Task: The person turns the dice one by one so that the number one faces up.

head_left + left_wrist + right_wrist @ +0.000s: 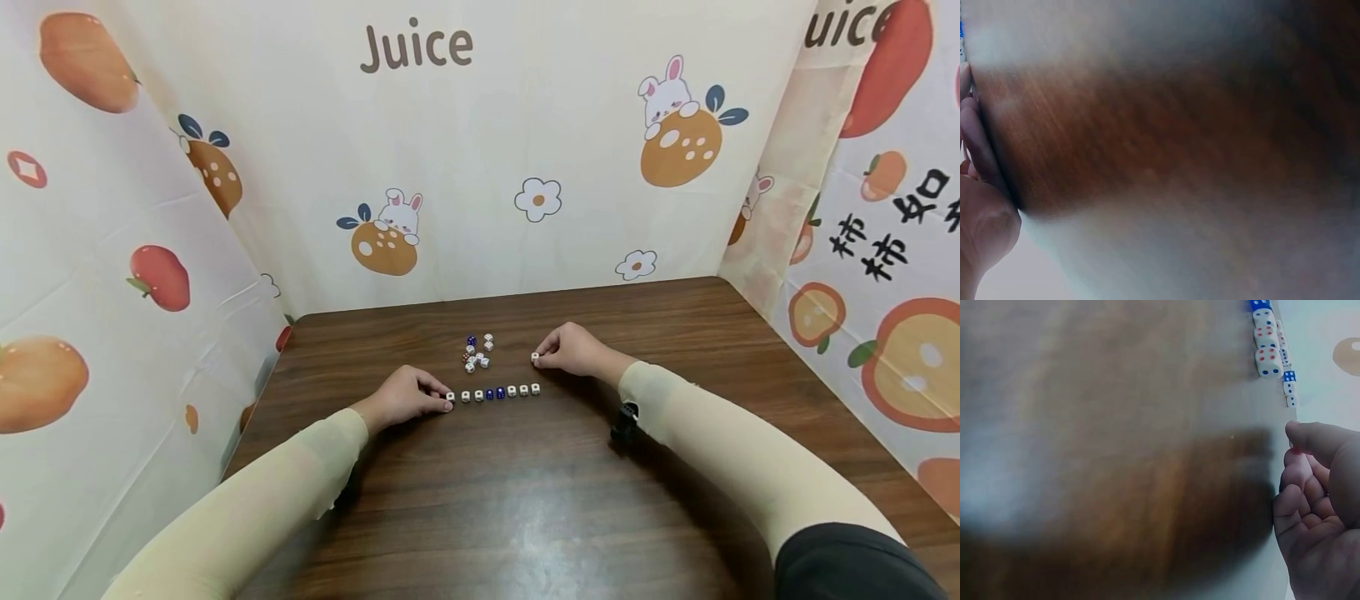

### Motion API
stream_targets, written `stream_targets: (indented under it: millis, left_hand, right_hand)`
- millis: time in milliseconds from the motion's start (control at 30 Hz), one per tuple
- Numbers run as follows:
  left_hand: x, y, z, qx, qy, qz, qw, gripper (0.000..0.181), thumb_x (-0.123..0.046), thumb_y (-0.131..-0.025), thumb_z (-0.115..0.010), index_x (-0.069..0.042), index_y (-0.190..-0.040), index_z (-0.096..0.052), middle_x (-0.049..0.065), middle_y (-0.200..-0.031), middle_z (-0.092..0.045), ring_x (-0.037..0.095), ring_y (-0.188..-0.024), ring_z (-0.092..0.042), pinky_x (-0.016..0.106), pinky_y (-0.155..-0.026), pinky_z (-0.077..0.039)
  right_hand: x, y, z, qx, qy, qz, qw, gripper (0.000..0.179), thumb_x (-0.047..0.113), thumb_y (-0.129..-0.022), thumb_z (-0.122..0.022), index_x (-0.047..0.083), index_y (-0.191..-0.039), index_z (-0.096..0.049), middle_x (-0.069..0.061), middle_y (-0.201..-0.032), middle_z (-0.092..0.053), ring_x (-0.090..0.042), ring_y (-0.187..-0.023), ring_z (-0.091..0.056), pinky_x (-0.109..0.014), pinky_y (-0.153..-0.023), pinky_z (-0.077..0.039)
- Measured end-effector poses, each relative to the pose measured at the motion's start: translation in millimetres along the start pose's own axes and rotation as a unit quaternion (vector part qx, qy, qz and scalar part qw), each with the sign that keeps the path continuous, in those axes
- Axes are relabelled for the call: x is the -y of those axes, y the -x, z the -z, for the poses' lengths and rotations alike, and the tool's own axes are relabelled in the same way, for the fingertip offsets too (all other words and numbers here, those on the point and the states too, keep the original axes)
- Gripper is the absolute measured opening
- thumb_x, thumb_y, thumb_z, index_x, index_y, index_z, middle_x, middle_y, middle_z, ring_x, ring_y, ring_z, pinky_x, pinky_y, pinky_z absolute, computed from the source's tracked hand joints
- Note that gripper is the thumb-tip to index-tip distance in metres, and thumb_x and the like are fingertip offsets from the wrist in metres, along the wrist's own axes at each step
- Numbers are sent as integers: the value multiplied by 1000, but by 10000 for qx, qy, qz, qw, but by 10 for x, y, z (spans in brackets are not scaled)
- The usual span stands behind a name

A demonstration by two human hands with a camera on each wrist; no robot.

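Note:
My left hand (408, 393) has thumb and fingertip on either side of a white die (450, 397) at the left end of a row on the brown table (480, 475). Two blue dice (495, 393) sit mid-row, with white dice (523, 390) to their right. Beyond the row's right end, my right hand (576, 350) pinches another white die (535, 357). In the right wrist view, that hand (1316, 500) almost wholly covers its die, and the row's white dice (1269, 362) show red and blue pips. The left wrist view catches only part of the left hand (985, 212).
Behind the row lies a loose cluster of several dice, mostly white (480, 358), with a blue die (471, 340) and a reddish one (465, 357). A fruit-printed cloth (465, 133) hangs along the table's back and sides. A dark strap device (625, 422) is on the right wrist.

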State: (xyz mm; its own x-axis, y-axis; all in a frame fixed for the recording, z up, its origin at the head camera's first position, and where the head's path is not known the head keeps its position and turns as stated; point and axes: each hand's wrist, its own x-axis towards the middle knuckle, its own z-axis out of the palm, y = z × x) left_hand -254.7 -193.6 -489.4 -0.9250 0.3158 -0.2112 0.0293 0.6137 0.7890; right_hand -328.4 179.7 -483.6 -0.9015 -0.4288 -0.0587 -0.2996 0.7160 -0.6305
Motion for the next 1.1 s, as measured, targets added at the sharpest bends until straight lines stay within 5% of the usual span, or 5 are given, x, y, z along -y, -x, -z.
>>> stream_targets:
  millis: [500,1100]
  left_hand:
    - [0,-3,4,-7,-49,-69,10000,22,-21,-92,-98,-11,-110,-91,-6,-87,-74,7,-70,-63,25,-64,-56]
    - [-13,11,-18,-29,-89,-80,9999,23,-20,-92,-98,-10,-111,-91,-6,-86,-75,7,-71,-62,26,-64,-57]
  right_hand:
    - [-34,344,17,179,-78,308,9993,5,19,-94,-91,14,-94,-91,10,-78,-77,-5,-73,-61,-24,-71,-50]
    - [-36,475,-10,437,-138,629,9970,5,15,-90,-94,14,-95,-91,12,-71,-67,-4,-69,-56,-20,-67,-45]
